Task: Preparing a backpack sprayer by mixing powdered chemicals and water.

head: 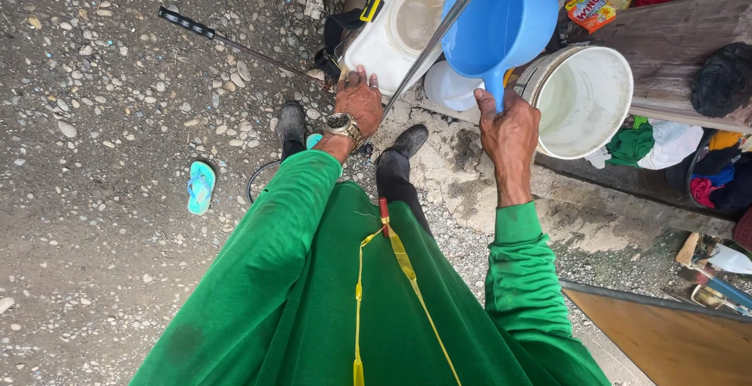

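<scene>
My right hand (509,131) grips the handle of a blue plastic dipper (501,18), held tilted above the round fill opening (417,16) of a white backpack sprayer tank (392,37) lying on the ground. My left hand (359,100), with a wristwatch, rests on the near edge of the tank. A thin metal rod (442,30) crosses diagonally in front of the dipper. A white bucket (583,100) holding pale liquid stands just right of my right hand.
The sprayer's wand with a black grip (184,22) lies on the gravel to the left. A teal sandal (200,186) lies on the ground. Clothes (666,143), a wooden bench (674,41) and a snack packet (597,2) crowd the right side. My black boots (291,124) stand below the tank.
</scene>
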